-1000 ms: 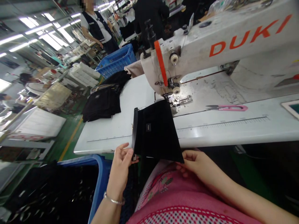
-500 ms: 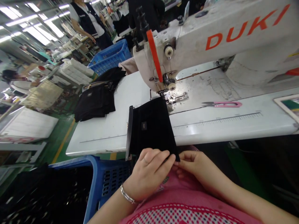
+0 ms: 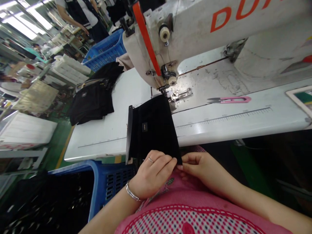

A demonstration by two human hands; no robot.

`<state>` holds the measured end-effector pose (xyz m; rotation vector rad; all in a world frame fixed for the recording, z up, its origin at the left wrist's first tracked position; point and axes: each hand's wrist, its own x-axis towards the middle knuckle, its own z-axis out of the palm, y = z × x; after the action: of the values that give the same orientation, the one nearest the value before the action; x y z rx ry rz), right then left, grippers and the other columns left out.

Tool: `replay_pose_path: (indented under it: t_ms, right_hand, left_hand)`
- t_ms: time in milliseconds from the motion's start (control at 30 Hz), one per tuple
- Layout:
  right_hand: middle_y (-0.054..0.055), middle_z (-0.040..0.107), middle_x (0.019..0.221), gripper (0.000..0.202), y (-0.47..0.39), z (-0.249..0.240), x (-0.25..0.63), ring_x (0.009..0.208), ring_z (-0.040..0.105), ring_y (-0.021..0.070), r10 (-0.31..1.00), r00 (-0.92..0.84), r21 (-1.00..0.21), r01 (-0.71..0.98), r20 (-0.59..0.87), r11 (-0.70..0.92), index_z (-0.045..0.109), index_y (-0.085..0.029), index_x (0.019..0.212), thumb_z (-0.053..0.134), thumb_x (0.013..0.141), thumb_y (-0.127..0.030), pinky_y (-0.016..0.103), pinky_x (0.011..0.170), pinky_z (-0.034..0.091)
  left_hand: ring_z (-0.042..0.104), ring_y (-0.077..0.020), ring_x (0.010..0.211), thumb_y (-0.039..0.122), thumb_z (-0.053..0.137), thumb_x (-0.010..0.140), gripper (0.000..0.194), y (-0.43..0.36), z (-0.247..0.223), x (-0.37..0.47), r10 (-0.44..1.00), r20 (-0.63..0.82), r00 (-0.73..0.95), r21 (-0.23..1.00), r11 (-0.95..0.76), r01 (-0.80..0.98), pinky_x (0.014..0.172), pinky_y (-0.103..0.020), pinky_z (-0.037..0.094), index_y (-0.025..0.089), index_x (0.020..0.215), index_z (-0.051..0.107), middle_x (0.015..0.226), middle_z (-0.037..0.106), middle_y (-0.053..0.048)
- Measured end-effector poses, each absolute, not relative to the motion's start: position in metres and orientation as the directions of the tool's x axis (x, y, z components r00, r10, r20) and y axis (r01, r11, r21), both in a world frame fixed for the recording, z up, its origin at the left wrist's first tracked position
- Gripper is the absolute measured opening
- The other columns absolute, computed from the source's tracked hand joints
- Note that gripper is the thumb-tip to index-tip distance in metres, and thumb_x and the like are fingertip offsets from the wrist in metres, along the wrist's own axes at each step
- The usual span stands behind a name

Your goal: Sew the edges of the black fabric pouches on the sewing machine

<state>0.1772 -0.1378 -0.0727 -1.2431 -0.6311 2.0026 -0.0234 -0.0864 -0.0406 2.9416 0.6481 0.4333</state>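
A black fabric panel (image 3: 158, 130) with a small label (image 3: 144, 127) lies over the front of the sewing machine table. Its far corner sits at the needle and presser foot (image 3: 168, 92). Along its left side runs a stiff dark strip (image 3: 129, 133). My left hand (image 3: 154, 172), wearing a ring and a bracelet, is closed on the panel's near edge, fingers on top. At the near right corner my right hand (image 3: 197, 164) pinches the fabric between thumb and fingers, close beside the left fingertips. The undersides of both grips are hidden.
Pink-handled thread snips (image 3: 231, 99) lie on the white table (image 3: 207, 135). Left of the machine head (image 3: 146, 48) is a stack of black pieces (image 3: 92, 100). A blue crate (image 3: 96, 182) with black items stands below left. Another blue crate (image 3: 104, 48) and a person (image 3: 83, 16) are behind.
The view has tilted down and shifted a little, so the machine and table sit higher and further left. Both hands keep their hold on the panel, with little other movement.
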Motion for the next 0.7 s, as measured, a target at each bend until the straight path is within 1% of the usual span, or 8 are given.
replay_pose_path:
  t_ms: [233,400,500,567,600,633,667,700]
  right_hand:
    - [0.001,0.067,0.072,0.025,-0.139,-0.073,0.179,0.063,0.06,0.0123,0.762,-0.346,-0.694,-0.32,-0.548,-0.645,0.064,-0.016,0.076,0.077,0.07,-0.037,0.024,0.06,0.044]
    - [0.003,0.068,0.076,0.033,-0.139,-0.066,0.18,0.066,0.063,0.0142,0.748,-0.403,-0.633,-0.4,-0.528,-0.663,0.062,-0.016,0.081,0.067,0.078,-0.048,0.026,0.063,0.047]
    - [0.003,0.066,0.073,0.039,-0.137,-0.062,0.18,0.062,0.061,0.0126,0.734,-0.41,-0.641,-0.365,-0.541,-0.676,0.062,-0.016,0.078,0.064,0.079,-0.055,0.025,0.06,0.047]
    - [0.002,0.065,0.071,0.038,-0.137,-0.06,0.182,0.06,0.06,0.0126,0.747,-0.411,-0.711,-0.274,-0.522,-0.648,0.06,-0.016,0.077,0.058,0.084,-0.053,0.025,0.058,0.047]
    - [0.002,0.065,0.071,0.035,-0.138,-0.059,0.184,0.061,0.06,0.013,0.782,-0.385,-0.788,-0.188,-0.489,-0.586,0.06,-0.017,0.076,0.055,0.087,-0.05,0.025,0.057,0.047]
    - [0.003,0.065,0.072,0.031,-0.139,-0.059,0.187,0.064,0.061,0.0137,0.844,-0.337,-0.882,-0.072,-0.418,-0.466,0.061,-0.017,0.077,0.052,0.09,-0.044,0.026,0.058,0.048]
    - [0.003,0.065,0.075,0.025,-0.14,-0.06,0.19,0.069,0.061,0.0147,0.919,-0.27,-0.957,0.07,-0.289,-0.281,0.062,-0.018,0.08,0.049,0.092,-0.036,0.027,0.061,0.049]
    - [0.004,0.066,0.08,0.02,-0.14,-0.061,0.194,0.074,0.061,0.0156,0.975,-0.203,-0.973,0.226,-0.095,-0.048,0.064,-0.018,0.085,0.049,0.092,-0.028,0.028,0.066,0.05]
  left_hand:
    - [0.057,-0.0179,0.089,0.011,0.06,0.088,0.028,-0.083,-0.044,-0.022,0.386,0.313,0.868,0.145,-0.923,0.358,0.08,-0.034,0.049,0.012,0.115,0.06,0.098,0.068,-0.006]
    - [0.056,-0.0175,0.09,0.011,0.057,0.088,0.024,-0.084,-0.045,-0.019,0.36,0.315,0.878,0.137,-0.933,0.333,0.082,-0.035,0.048,0.013,0.111,0.061,0.097,0.067,-0.006]
    - [0.054,-0.0215,0.095,0.013,0.055,0.086,0.02,-0.084,-0.043,-0.013,0.426,0.311,0.85,0.086,-0.903,0.421,0.086,-0.041,0.046,0.014,0.105,0.063,0.101,0.064,-0.008]
    - [0.053,-0.022,0.094,0.012,0.053,0.087,0.019,-0.083,-0.041,-0.009,0.461,0.317,0.829,0.083,-0.884,0.459,0.085,-0.041,0.046,0.014,0.103,0.063,0.099,0.063,-0.008]
    - [0.053,-0.0207,0.09,0.011,0.051,0.089,0.018,-0.082,-0.04,-0.007,0.461,0.328,0.824,0.101,-0.885,0.455,0.082,-0.039,0.047,0.013,0.102,0.063,0.096,0.063,-0.008]
    - [0.053,-0.019,0.087,0.01,0.049,0.09,0.018,-0.081,-0.039,-0.006,0.456,0.338,0.823,0.125,-0.889,0.441,0.079,-0.036,0.048,0.013,0.101,0.063,0.092,0.062,-0.007]
    - [0.052,-0.0177,0.084,0.01,0.048,0.091,0.018,-0.08,-0.038,-0.005,0.449,0.35,0.822,0.146,-0.893,0.425,0.076,-0.034,0.049,0.013,0.101,0.063,0.089,0.061,-0.007]
    - [0.052,-0.0168,0.082,0.009,0.046,0.091,0.019,-0.079,-0.037,-0.005,0.444,0.362,0.82,0.163,-0.896,0.413,0.075,-0.032,0.049,0.012,0.101,0.062,0.087,0.061,-0.007]
